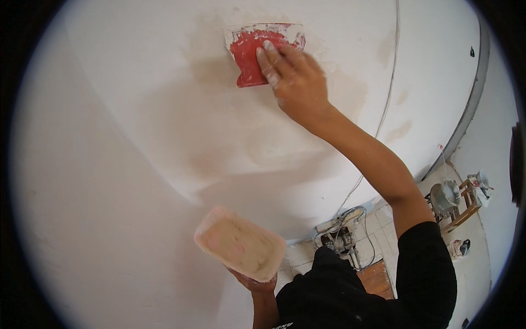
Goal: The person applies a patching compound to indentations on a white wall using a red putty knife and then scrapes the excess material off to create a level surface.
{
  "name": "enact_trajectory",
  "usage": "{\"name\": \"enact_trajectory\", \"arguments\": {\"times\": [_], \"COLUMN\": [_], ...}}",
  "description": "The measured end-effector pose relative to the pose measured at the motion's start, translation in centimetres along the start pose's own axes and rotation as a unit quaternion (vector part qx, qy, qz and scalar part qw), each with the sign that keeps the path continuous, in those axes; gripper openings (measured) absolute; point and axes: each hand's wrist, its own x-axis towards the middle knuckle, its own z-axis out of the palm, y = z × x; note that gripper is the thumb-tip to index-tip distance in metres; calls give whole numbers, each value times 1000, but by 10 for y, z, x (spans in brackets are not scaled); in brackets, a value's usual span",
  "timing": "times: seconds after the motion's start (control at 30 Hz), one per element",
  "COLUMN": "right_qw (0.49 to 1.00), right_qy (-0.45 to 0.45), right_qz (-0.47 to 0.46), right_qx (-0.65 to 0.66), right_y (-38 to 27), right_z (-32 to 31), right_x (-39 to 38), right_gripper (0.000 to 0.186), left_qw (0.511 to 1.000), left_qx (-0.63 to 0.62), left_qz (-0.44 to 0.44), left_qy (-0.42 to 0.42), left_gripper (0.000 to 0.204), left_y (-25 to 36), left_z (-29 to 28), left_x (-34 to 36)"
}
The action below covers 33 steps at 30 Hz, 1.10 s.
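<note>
High on the white wall, my right hand grips a red plastic putty scraper, its broad edge caked with white filler and pressed to the surface. Fingers lie over the scraper's face, dusted with white. Lower down, my left hand supports from beneath a shallow, pale pinkish rectangular tray smeared with beige putty; most of that hand's fingers are hidden under it. Damp beige patches mark the wall around the scraper.
A thin cable runs down the wall to a machine with hoses on the tiled floor. At the right stand a bucket and a wooden stool. A brown board lies beside my body.
</note>
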Motion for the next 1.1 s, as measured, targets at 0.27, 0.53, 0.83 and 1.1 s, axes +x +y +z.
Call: {"name": "enact_trajectory", "arguments": {"times": [0.27,0.53,0.83,1.1], "right_qw": [958,912,848,867], "right_qy": [-186,-210,-222,-127], "right_qz": [-156,239,413,403], "right_qx": [-154,259,246,265], "right_y": [-10,22,55,90], "right_z": [5,-55,-2,-39], "right_x": [-36,8,6,-12], "right_gripper": [45,20,45,34], "left_qw": [956,995,969,995], "left_qx": [-266,-100,-232,35], "left_qz": [-120,0,-79,93], "left_qy": [36,19,29,32], "left_gripper": [75,72,74,80], "left_y": [3,7,21,5], "left_z": [-11,-20,-24,-45], "left_x": [-12,-25,-27,-26]}}
